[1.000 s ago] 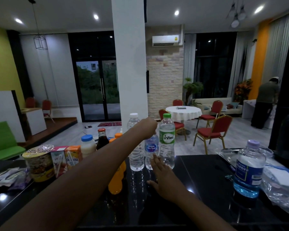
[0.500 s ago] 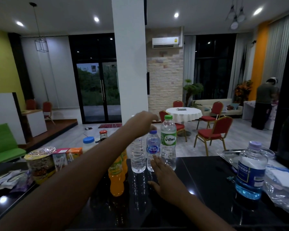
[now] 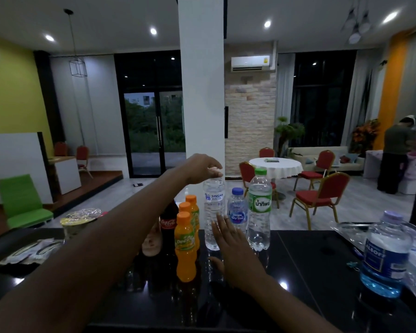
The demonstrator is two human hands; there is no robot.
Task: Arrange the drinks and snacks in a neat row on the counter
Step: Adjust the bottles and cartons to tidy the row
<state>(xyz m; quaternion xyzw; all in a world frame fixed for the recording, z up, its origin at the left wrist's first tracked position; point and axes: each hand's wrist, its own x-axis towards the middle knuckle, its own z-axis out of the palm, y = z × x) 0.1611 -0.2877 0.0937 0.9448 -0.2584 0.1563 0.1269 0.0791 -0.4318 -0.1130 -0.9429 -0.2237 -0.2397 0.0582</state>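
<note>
Left hand (image 3: 202, 168) fingers gripping Singha water btl (image 3: 213, 212) cap, right hand (image 3: 235, 251) fingers spread open, 3 orange juice btls (image 3: 185, 246) full

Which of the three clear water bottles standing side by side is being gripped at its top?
The Singha bottle, leftmost and tallest of the three: the left hand closes over its cap. The blue-capped bottle and green-capped bottle stand untouched.
</note>
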